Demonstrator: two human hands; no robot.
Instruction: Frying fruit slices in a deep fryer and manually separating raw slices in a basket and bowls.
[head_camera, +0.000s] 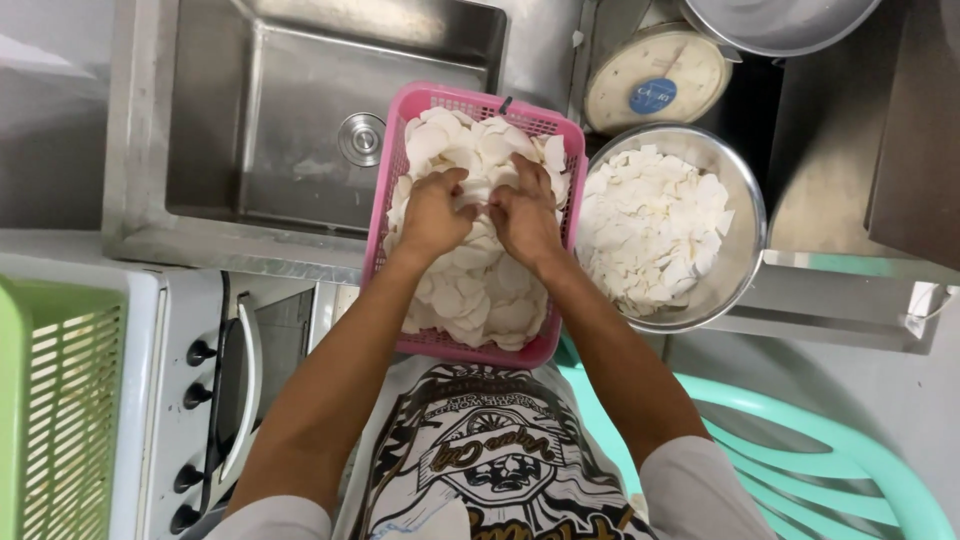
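Two hands, left hand (432, 213) and right hand (524, 212), dig curled fingers into white chips (480, 290), seemingly gripping some, filling the pink plastic basket (400, 150), long axis near-to-far; the round steel bowl (745, 200) at right holds more.

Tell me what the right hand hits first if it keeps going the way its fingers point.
The right hand points away from the body, fingers dug into the thin white slices. More slices come first, then probably the far wall of the pink plastic basket.
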